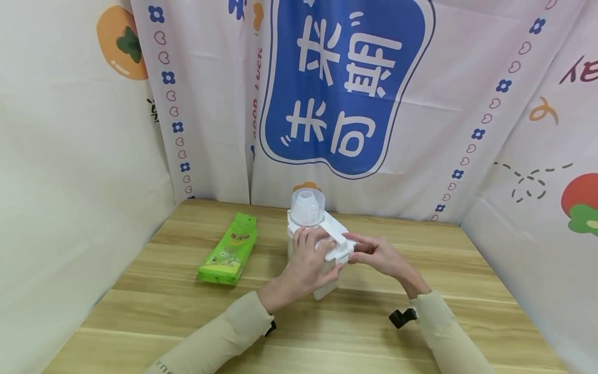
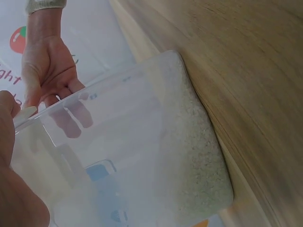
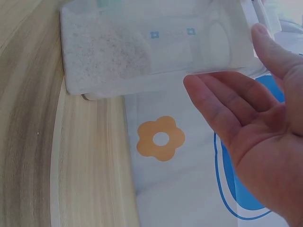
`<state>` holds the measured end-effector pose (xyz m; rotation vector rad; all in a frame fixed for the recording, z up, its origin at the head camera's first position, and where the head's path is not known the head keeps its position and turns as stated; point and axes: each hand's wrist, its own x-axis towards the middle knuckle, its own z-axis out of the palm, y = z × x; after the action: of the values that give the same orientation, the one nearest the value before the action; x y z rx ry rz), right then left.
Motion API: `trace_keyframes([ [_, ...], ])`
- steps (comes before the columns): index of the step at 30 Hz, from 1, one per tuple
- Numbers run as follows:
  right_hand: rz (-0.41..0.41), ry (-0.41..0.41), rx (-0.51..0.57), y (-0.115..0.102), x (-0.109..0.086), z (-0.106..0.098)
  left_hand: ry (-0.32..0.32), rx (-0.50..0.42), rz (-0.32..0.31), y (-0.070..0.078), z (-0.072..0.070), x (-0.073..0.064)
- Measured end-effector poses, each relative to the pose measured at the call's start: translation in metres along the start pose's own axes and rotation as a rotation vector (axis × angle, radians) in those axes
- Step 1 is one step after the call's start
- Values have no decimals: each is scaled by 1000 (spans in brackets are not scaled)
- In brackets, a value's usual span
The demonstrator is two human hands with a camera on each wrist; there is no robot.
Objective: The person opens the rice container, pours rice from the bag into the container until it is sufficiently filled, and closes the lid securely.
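Observation:
A translucent rice container [image 2: 142, 113] with a white lid [image 1: 334, 228] stands at mid-table, pale grains [image 2: 201, 161] filling its lower part. On the lid's far end sits a clear measuring cup [image 1: 307, 208]. My left hand [image 1: 306, 259] grips the lid from the left, fingers over its top beside the raised white strip and thumb at the near edge. From the right side, my right hand [image 1: 378, 254] holds the lid's near corner. In the right wrist view its thumb lies at the lid rim, and its fingers [image 3: 213, 101] rest along the container wall.
A green packet [image 1: 231, 252] lies on the wooden table [image 1: 163, 311], left of the container. Printed cloth [image 1: 210, 104] hangs behind the table, with more cloth on both sides. Black wrist mounts [image 1: 403, 317] stick out by the sleeves.

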<state>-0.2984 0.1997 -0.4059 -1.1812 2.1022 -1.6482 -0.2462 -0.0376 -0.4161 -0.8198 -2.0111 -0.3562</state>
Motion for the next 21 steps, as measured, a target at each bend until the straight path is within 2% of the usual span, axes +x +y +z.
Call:
trace_keyframes([
  [9,-27,1,9,-1,1,1,-19,-37,-11,1,1,-1],
  [21,-16,17,-17,-1,2,0,-42,-73,-7,-1,0,-1],
])
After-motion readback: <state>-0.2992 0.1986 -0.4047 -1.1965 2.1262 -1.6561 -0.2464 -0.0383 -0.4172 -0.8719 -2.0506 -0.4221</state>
